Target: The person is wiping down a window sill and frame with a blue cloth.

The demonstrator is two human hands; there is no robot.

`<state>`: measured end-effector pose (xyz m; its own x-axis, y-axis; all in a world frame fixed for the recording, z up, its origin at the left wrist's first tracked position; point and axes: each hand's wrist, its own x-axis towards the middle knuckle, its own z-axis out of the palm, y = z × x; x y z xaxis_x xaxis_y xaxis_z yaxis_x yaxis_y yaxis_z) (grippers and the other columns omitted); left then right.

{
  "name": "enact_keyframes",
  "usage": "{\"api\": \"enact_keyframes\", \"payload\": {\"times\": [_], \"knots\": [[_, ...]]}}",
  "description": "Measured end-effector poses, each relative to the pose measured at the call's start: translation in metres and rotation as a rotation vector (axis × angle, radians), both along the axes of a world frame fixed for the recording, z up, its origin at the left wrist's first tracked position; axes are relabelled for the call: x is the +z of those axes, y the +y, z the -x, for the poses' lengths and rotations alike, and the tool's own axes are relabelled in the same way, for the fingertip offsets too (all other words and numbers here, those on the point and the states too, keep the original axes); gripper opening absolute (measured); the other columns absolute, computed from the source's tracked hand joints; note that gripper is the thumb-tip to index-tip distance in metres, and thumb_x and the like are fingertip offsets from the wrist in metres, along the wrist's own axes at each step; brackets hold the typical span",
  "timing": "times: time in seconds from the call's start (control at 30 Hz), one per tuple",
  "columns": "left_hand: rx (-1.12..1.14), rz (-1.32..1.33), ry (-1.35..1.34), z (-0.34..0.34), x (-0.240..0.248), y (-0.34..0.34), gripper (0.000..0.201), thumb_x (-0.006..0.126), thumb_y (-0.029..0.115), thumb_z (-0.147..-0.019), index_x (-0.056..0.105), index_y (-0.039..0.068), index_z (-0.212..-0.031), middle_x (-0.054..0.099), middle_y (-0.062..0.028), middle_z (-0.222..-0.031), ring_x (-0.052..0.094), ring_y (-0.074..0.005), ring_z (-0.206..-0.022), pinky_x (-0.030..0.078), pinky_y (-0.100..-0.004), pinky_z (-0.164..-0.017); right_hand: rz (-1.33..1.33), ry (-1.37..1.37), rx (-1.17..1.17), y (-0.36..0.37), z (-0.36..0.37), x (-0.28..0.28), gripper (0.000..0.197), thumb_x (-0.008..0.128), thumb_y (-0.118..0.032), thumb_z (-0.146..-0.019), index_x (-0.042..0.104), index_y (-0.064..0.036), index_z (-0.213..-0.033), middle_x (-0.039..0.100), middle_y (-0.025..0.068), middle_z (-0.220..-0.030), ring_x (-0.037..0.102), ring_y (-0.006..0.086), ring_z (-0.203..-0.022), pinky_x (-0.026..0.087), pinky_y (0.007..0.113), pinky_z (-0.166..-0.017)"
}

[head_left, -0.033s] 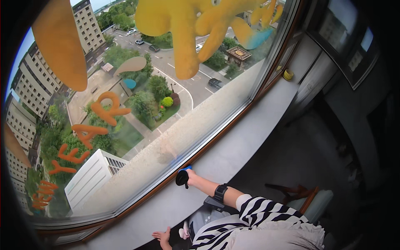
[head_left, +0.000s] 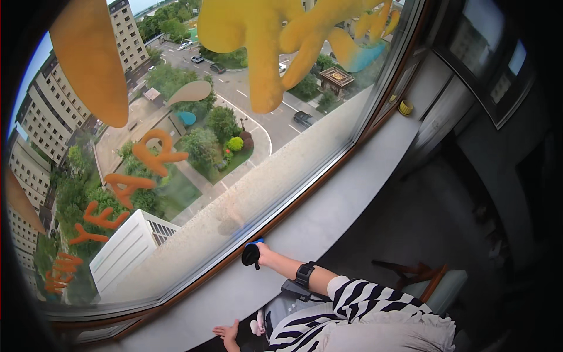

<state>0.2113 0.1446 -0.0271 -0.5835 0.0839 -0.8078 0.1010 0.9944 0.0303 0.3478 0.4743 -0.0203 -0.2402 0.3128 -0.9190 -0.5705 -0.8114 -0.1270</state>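
Our right hand clasps a black-and-blue tool over the far sill, work seemingly unfinished; our left hand splays open

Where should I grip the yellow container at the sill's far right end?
Grip the yellow container around its sides, probably from the room side: it looks round and ribbed, and the brown window frame runs close behind, likely leaving less room there.

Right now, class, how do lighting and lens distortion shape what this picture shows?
Head view: daylight brightens the windowsill, while the chair sits in dim surroundings. Head view: fisheye distortion bends the window frame, the corners fall black, and the right hand looks fairly sharp.
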Motion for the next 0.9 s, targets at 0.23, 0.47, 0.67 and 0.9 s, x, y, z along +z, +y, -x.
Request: {"api": "enact_keyframes", "payload": {"times": [0.23,0.47,0.67,0.9], "knots": [[0.016,0.173,0.010,-0.004,-0.006,0.014,0.121,0.064,0.055,-0.057,-0.018,-0.004,-0.124,-0.019,-0.0232,-0.132,-0.021,-0.0313,-0.123,-0.007,-0.0411,-0.100,0.010,0.267,0.170,0.028,-0.027,-0.005,0.019,0.039,-0.010,-0.073,0.055,-0.0039,-0.066,0.056,0.0118,-0.064,0.055,0.0262,-0.063,0.047,0.038,-0.062],[-0.009,0.098,0.256,-0.015,-0.025,-0.018,0.115,0.059,0.063,-0.056,-0.002,-0.005,-0.126,-0.008,-0.0259,-0.132,-0.011,-0.0373,-0.122,0.003,-0.0487,-0.096,-0.064,0.150,0.040,0.108,-0.116,0.007,0.028,0.031,-0.011,-0.077,0.054,-0.0089,-0.061,0.053,0.0065,-0.057,0.054,0.0197,-0.053,0.046,0.034,-0.049],[0.424,-0.173,0.435,-0.061,-0.020,0.032,0.099,0.060,0.032,-0.069,-0.013,-0.001,-0.127,-0.005,-0.0194,-0.136,-0.007,-0.0311,-0.126,-0.007,-0.0344,-0.102,0.085,0.266,0.033,0.169,-0.193,0.005,0.024,0.032,-0.012,-0.079,0.055,-0.0049,-0.076,0.058,0.0120,-0.072,0.058,0.0253,-0.068,0.049,0.038,-0.065],[0.567,-0.179,0.375,-0.170,-0.001,0.119,0.102,0.065,0.027,-0.064,-0.010,0.007,-0.130,-0.011,-0.0193,-0.135,-0.001,-0.0331,-0.126,0.009,-0.0380,-0.102,0.128,0.219,0.083,0.239,-0.271,0.013,0.018,0.034,-0.012,-0.079,0.051,-0.0076,-0.074,0.056,0.0077,-0.069,0.057,0.0218,-0.068,0.049,0.033,-0.065]]}}
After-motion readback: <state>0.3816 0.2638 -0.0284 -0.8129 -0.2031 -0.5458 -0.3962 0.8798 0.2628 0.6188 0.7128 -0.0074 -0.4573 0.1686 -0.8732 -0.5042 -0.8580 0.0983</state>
